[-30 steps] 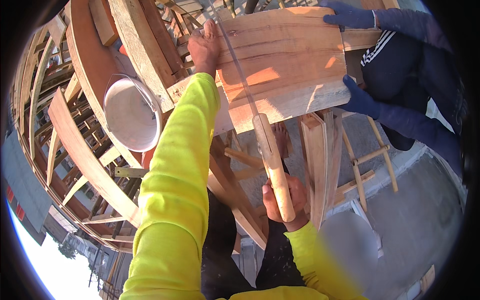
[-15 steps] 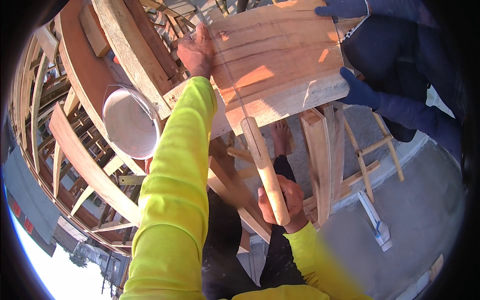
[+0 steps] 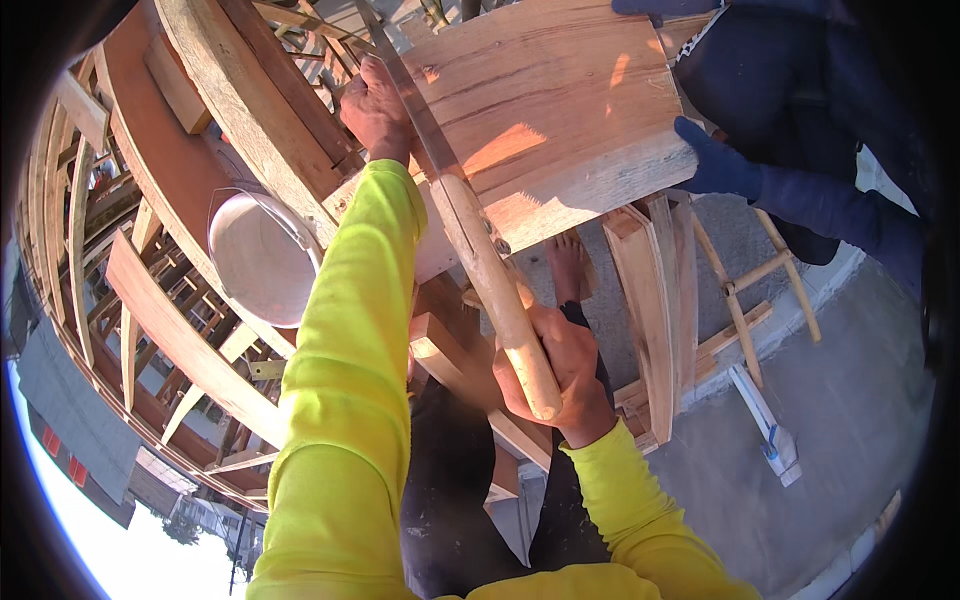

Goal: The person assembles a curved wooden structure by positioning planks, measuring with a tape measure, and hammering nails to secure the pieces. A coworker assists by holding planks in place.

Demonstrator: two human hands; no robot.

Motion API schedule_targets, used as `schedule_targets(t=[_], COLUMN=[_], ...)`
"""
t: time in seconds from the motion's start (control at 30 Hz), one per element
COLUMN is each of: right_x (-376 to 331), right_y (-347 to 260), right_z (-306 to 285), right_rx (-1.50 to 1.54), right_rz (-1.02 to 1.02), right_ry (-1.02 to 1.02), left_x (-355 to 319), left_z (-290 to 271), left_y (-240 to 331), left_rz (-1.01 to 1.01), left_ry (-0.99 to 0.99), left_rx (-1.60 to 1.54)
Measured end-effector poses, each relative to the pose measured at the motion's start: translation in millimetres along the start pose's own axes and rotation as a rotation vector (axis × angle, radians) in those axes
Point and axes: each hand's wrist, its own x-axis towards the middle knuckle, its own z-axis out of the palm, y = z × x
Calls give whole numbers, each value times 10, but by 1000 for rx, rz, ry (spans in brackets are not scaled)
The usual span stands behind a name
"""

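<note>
Compared with a second ago, our hand saw with its long, pale, rounded wooden handle (image 3: 497, 290) has been pushed further up along the wide, pale, reddish-grained wooden plank (image 3: 545, 120), and our right hand (image 3: 560, 375) has risen with it toward the plank's lower edge; we judge that the stroke is going forward and the cut is being worked along the board, though the kerf itself is too hard to make out. Our right hand's fingers are wrapped tight around the lower end of the handle, whose butt juts just past them. The thin grey blade (image 3: 405, 80) runs up from the handle across the plank's left part, passing just beside our left hand (image 3: 375, 110), which lies pressed on the plank's left edge; whether those fingers are curled over the edge or flat we cannot tell. At the plank's right end a co-worker's blue-gloved hand (image 3: 712, 160) steadies the board. A white plastic bucket (image 3: 258, 255) hangs near our left sleeve, among curved timber ribs (image 3: 180, 340).
</note>
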Motion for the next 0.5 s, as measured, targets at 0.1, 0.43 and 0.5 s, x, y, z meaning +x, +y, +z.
schedule_targets(t=[0.1,0.43,0.5], right_x=[-55,324,-127], right_y=[-181,-17,-327], right_z=[-23,131,8], right_rx=[-75,70,14], right_rz=[7,146,167], right_ry=[7,97,88], left_x=[-22,-98,-67], left_z=[-30,-22,-38], left_y=[-67,-39,-76], left_rz=[-45,-104,-130], left_ry=[77,41,84], left_rx=[18,-17,13])
